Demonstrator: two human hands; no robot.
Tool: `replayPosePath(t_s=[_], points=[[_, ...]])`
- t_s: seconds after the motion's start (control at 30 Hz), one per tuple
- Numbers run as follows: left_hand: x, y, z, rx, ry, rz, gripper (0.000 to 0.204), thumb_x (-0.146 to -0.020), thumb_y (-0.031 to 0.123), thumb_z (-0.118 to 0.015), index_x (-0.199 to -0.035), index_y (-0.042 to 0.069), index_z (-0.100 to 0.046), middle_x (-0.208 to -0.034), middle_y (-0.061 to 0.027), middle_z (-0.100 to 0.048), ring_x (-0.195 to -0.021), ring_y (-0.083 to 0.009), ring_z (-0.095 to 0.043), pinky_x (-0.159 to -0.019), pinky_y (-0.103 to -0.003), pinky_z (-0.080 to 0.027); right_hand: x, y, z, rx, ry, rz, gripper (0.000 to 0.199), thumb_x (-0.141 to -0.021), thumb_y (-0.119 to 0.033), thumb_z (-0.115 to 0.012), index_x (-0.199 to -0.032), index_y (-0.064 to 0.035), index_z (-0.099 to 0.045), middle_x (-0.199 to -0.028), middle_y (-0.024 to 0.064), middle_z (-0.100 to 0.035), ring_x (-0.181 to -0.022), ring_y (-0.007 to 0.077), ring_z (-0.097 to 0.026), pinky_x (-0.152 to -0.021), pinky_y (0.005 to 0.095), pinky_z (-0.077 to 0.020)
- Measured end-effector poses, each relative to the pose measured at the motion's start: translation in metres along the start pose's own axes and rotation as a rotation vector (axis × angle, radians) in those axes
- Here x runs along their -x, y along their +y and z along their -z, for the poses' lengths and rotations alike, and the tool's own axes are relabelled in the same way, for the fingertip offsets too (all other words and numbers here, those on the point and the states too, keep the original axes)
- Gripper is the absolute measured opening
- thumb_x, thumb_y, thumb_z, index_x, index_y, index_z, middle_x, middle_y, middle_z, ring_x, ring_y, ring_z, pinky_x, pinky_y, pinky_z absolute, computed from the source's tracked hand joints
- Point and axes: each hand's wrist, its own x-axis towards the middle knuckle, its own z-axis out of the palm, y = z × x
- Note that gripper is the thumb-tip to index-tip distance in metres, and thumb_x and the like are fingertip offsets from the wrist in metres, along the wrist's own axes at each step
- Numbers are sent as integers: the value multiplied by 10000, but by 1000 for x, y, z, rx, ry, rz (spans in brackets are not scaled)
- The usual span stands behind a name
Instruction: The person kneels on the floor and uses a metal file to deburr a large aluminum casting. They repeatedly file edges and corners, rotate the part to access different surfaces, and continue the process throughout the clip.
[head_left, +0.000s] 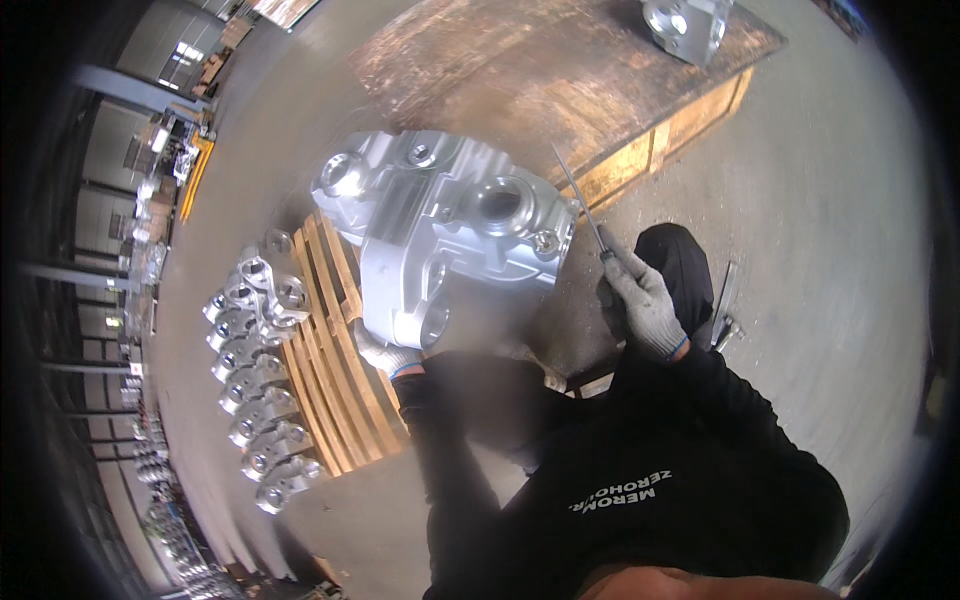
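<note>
A big silver metal casting (410, 215) with round bores fills the middle of the view, in front of me. My left hand (385, 352), in a pale knit glove, grips its lower end, with part of the fingers hidden behind the metal. Off the casting's right side, my right hand (645, 302), gloved too, is closed round the handle of a thin file-like rod (578, 190). The rod points up and away from me, its tip apart from the casting.
A wooden crate-like table (480, 70) stands beyond, with another silver casting (688, 25) at its far right. Left of me, several similar castings (255, 405) line a slatted wooden pallet (335, 380). Metal bars (725, 310) are by my right knee.
</note>
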Motion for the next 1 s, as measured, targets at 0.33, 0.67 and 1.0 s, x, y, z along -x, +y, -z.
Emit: replayPosePath(t_s=[0.33,0.67,1.0], points=[[-11,-9,14,122,23,36,426,-987,361,-615,-1227,12,-655,-1212,-137,-707,-1115,-307,-673,-1012,-450,-523,-39,-80,-20,730,-157,320,1092,-820,101,-615,-1691,-155,-9,-1263,124,-609,-805,166,-630,-727,289,-561],[-33,-37,42,109,195,7,336,-988,253,-674,-1202,-6,-655,-1085,-127,-725,-978,-280,-716,-888,-412,-587,-222,-145,-190,1157,-546,1036,322,-915,-74,-645,-1235,-47,-669,-1108,177,-704,-963,369,-714,-833,421,-559],[-10,-36,38,-26,71,-101,327,-1016,273,-634,-1096,-43,-668,-967,-120,-693,-902,-212,-687,-809,-359,-565,-365,-141,-355,1579,-722,766,296,-791,-265,-759,-996,-56,-799,-963,174,-770,-873,292,-733,-842,394,-571]])
